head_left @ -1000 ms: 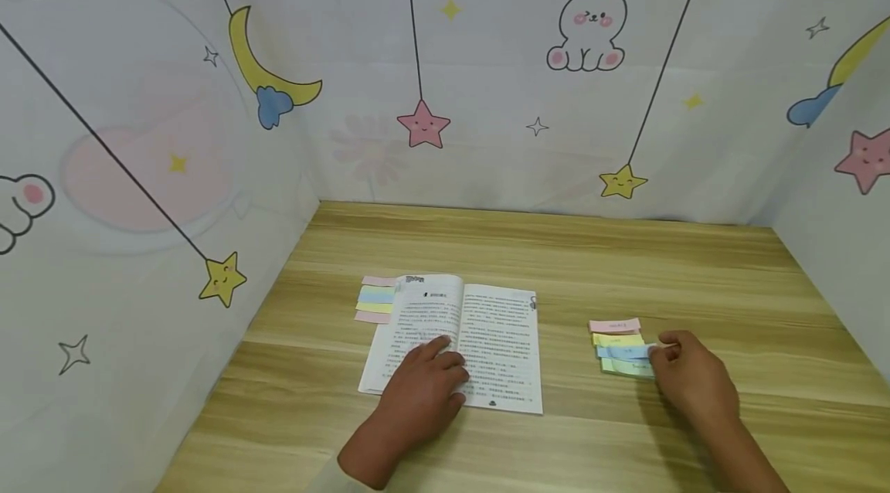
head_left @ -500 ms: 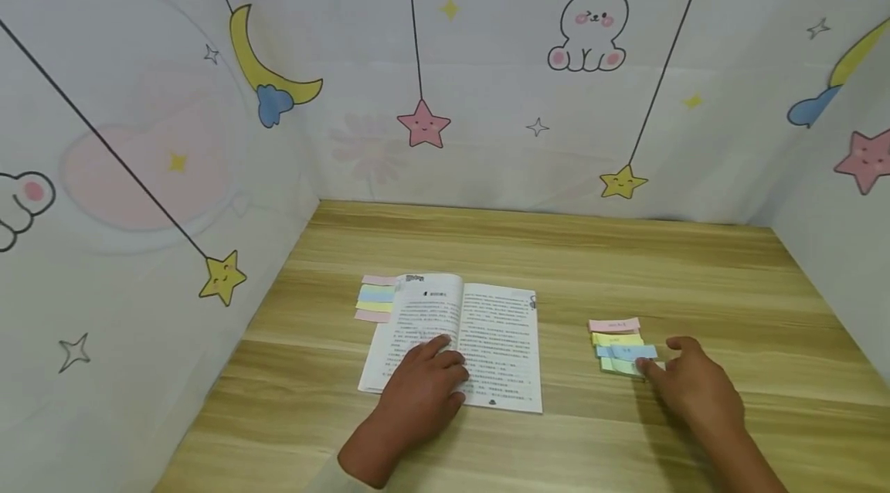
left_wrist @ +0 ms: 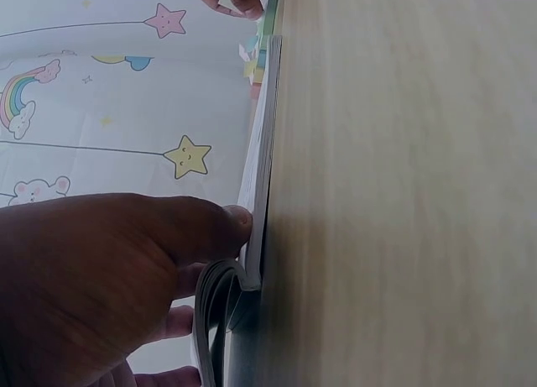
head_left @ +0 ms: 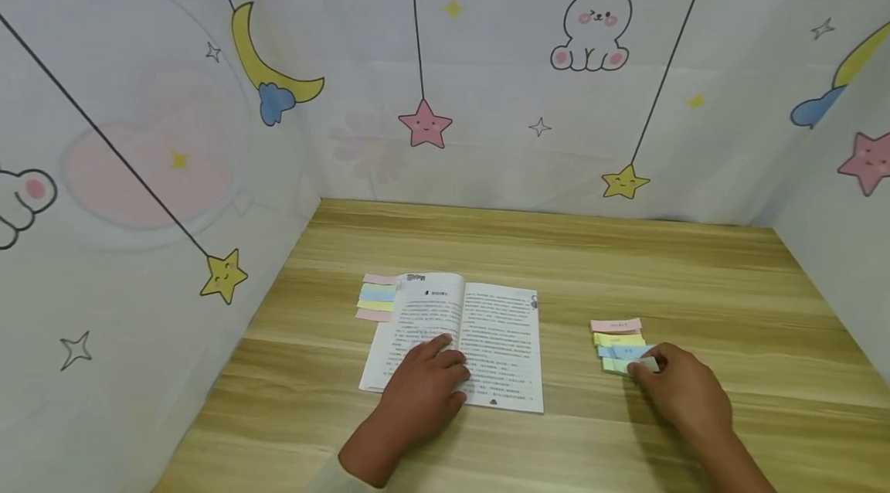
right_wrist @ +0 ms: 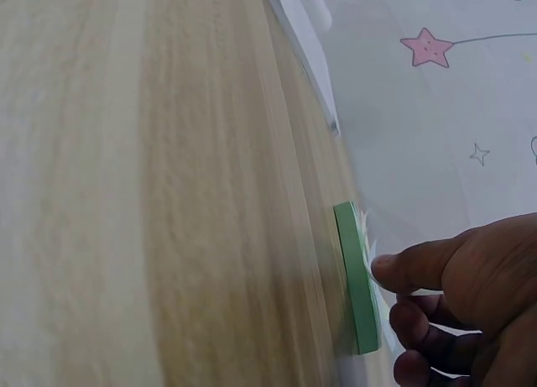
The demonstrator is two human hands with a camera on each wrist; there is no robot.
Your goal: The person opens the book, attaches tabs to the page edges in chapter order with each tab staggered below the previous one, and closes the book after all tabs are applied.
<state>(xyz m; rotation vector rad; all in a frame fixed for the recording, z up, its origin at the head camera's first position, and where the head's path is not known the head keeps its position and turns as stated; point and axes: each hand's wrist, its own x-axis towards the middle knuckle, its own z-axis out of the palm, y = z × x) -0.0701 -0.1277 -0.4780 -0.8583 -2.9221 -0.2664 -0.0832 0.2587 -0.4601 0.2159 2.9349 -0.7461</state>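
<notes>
An open book [head_left: 499, 338] lies on the table with printed pages facing up. My left hand [head_left: 424, 389] rests on its left page near the spine, fingers spread loosely; in the left wrist view the thumb [left_wrist: 239, 223] touches the page edges. To the right is a stack of sticky notes in pink [head_left: 616, 325], yellow [head_left: 615, 339], blue [head_left: 622, 351] and green [head_left: 615, 366]. My right hand [head_left: 688, 392] pinches the raised right end of the top green sticky note between thumb and forefinger. In the right wrist view the green pad's edge [right_wrist: 359, 286] stands beside the thumb.
Several coloured tabs [head_left: 376, 297] stick out from the book's left edge. The wooden table [head_left: 556, 246] is bounded by a printed cloth backdrop [head_left: 501, 76] at the back and on both sides. Table surface lies between the book and the sticky notes.
My right hand drew back from the blue strip's end, its thumb and forefinger parted, and now it pinches the end of the green sticky note. The left hand stays on the book.
</notes>
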